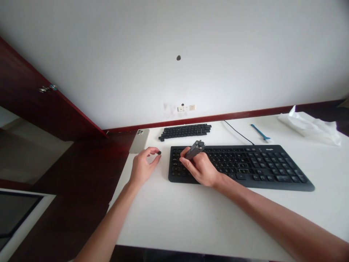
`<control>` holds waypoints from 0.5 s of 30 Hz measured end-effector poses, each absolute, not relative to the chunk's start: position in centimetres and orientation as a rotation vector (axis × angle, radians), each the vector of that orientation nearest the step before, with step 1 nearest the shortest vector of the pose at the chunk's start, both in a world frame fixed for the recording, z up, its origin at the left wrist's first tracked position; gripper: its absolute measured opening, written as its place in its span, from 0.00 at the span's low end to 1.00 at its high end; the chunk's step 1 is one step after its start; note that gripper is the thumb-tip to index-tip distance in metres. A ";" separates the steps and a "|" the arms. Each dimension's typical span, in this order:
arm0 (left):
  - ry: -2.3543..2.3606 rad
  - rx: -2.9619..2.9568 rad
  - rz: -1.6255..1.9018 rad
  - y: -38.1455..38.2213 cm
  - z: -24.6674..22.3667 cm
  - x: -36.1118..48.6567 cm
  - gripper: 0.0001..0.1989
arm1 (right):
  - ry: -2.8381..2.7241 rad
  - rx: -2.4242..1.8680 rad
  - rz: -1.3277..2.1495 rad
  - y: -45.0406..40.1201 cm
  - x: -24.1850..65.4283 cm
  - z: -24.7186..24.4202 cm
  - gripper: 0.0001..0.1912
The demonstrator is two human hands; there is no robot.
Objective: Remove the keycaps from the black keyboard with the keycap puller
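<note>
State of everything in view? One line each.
left hand: pinching small black keycap
right hand: gripping dark grey tool, its end up
black keyboard: flat on white desk, under right hand
black cable: running back from keyboard
loose black keycaps: grouped in rows behind keyboard
smartphone: lying back up, cameras showing
blue tool: lying on desk
white plastic sheet: crumpled

phone (139,141) L of keycaps (184,131), keyboard (261,167) in front
</note>
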State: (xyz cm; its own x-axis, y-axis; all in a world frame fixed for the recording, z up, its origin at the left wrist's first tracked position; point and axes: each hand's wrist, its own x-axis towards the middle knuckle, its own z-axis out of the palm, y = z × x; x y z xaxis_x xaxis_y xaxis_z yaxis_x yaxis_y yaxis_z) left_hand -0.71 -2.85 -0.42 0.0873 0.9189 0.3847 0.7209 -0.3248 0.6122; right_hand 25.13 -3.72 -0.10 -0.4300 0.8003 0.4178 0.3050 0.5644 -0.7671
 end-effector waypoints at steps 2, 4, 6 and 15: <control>1.609 2.161 1.051 -1.7 0.3 -0.5 0.10 | -2.031 -0.901 0.747 -3.6 25.6 0.8 0.14; 1.565 2.253 1.022 -0.2 1.0 0.1 0.12 | -2.026 -0.928 0.725 -3.5 26.2 1.7 0.14; 1.558 2.364 0.988 1.6 1.4 0.9 0.10 | -1.989 -0.955 0.712 -3.5 26.9 2.3 0.15; 1.631 2.706 0.819 4.7 -0.5 2.3 0.03 | -1.931 -1.111 0.607 -2.9 30.5 1.4 0.15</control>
